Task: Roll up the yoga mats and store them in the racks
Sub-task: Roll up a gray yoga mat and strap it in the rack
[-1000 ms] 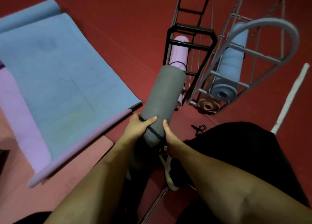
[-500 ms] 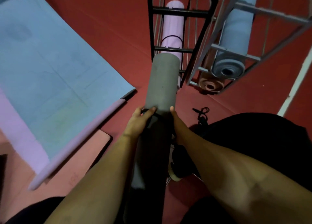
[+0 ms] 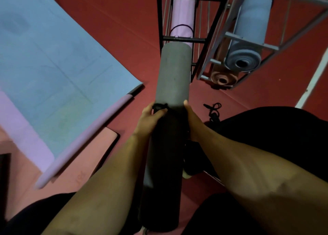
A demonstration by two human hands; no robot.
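Standing upright, the tightly rolled grey mat (image 3: 173, 75) wears a black band (image 3: 160, 107).

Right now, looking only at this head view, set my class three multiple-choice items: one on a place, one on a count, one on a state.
1. Where is the rolled lilac mat?
A. black rack
B. on the floor
C. in a hand

2. How many rolled mats show in the grey rack?
A. none
B. two
C. five

3. How is the grey rolled mat held?
A. left hand only
B. both hands
C. lying free

Answers: 1 A, it stands inside the black rack. 2 B, a blue mat above a pink mat. 3 B, left hand and right hand grip its sides.
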